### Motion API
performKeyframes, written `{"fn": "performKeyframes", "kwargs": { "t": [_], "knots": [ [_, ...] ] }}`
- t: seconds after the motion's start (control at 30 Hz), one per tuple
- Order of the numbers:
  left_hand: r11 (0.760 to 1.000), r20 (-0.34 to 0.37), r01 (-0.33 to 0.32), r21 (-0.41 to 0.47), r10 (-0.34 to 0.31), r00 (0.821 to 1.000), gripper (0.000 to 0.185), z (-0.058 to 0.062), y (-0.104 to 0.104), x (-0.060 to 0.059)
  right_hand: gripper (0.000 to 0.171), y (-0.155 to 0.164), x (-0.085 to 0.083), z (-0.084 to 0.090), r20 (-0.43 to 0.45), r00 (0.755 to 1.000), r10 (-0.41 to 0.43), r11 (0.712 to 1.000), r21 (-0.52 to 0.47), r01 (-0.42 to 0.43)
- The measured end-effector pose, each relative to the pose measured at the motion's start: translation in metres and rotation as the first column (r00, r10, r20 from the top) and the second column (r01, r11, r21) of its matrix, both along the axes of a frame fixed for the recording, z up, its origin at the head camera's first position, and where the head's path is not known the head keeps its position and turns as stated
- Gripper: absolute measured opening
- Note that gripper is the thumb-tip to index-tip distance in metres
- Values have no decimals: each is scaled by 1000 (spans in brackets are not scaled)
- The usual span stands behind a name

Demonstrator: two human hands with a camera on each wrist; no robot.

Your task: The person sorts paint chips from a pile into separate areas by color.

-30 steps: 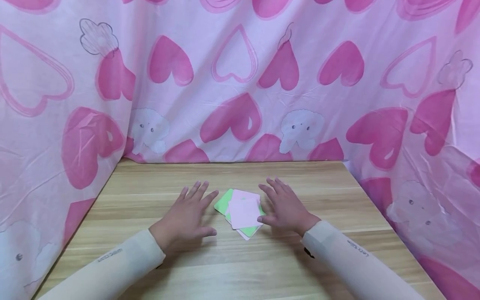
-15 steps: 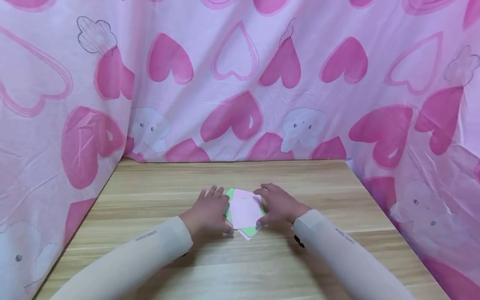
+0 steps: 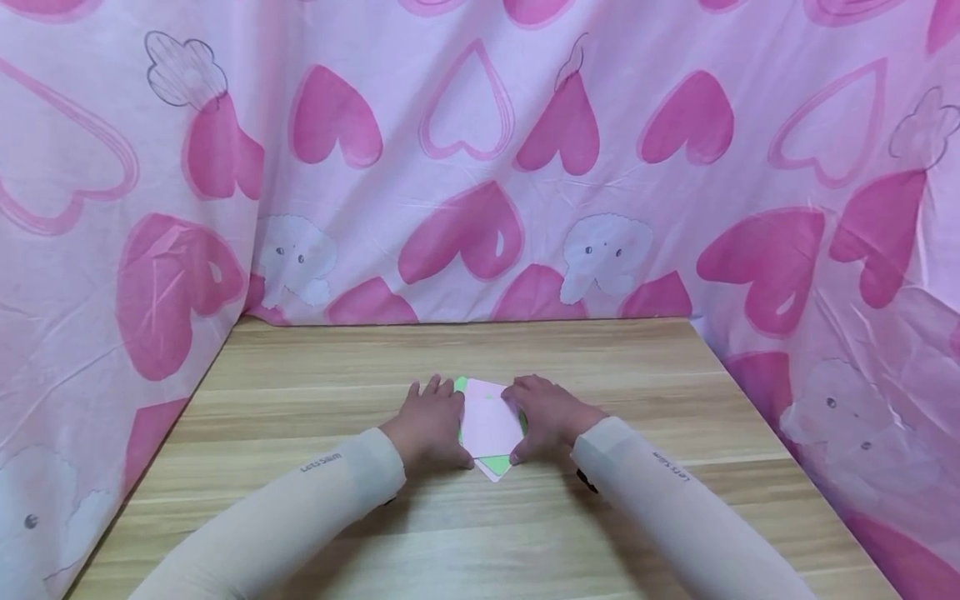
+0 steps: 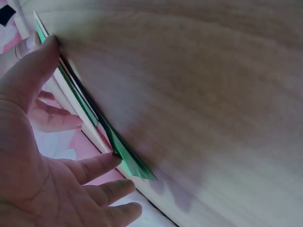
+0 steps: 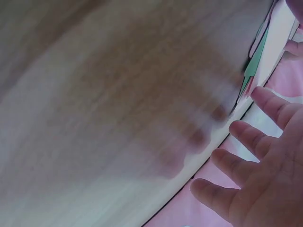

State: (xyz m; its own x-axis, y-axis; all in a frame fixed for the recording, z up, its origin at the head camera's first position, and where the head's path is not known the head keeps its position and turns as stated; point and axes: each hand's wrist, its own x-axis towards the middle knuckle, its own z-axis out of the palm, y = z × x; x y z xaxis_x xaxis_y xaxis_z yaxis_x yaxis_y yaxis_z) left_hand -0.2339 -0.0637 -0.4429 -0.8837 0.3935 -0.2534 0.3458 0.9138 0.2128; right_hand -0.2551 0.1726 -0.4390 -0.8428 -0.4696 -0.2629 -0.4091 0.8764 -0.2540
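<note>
A loose pile of pink and green square cards [image 3: 491, 425] lies on the wooden table, a pink one on top and green corners poking out beneath. My left hand [image 3: 432, 421] is at the pile's left side. In the left wrist view, its thumb and index finger touch the card edges [image 4: 128, 161], and the remaining fingers spread apart. On the right side, my right hand [image 3: 547, 417] has its thumb and index fingertip against the pile. Its fingers [image 5: 236, 165] fan out, nearly straight, in the right wrist view, with the index tip right at the cards' corner.
The wood-grain table [image 3: 300, 367] reaches back to a pink curtain [image 3: 480, 167] with hearts, which also hangs along both sides. Light sleeves [image 3: 322, 475] cover both forearms.
Both hands have moved inward to the cards from either side, the left one farther. The green card sticking out on the left now shows less, and the pile looks narrower.
</note>
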Motion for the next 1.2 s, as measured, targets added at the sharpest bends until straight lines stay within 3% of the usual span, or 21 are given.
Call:
{"fn": "performKeyframes", "kwargs": {
  "t": [0.33,0.53,0.8,1.0,1.2],
  "knots": [
    [995,-4,-30,92,30,1000,98,14,-11,-2,98,-3,-4,-1,-38,999,-9,1000,-21,8],
    [992,1,-44,122,44,999,107,23,-28,-5,96,-15,-6,6,-66,998,18,997,-75,-23],
    [989,-4,-67,134,69,998,108,29,-64,0,91,-50,0,17,-125,991,54,990,-123,-70],
    [990,5,-97,98,97,995,109,34,-96,6,93,-86,3,17,-184,978,98,991,-70,-112],
    [983,15,-136,125,136,991,108,36,-125,15,94,-117,9,20,-186,978,96,994,-41,-105]
  ]
}}
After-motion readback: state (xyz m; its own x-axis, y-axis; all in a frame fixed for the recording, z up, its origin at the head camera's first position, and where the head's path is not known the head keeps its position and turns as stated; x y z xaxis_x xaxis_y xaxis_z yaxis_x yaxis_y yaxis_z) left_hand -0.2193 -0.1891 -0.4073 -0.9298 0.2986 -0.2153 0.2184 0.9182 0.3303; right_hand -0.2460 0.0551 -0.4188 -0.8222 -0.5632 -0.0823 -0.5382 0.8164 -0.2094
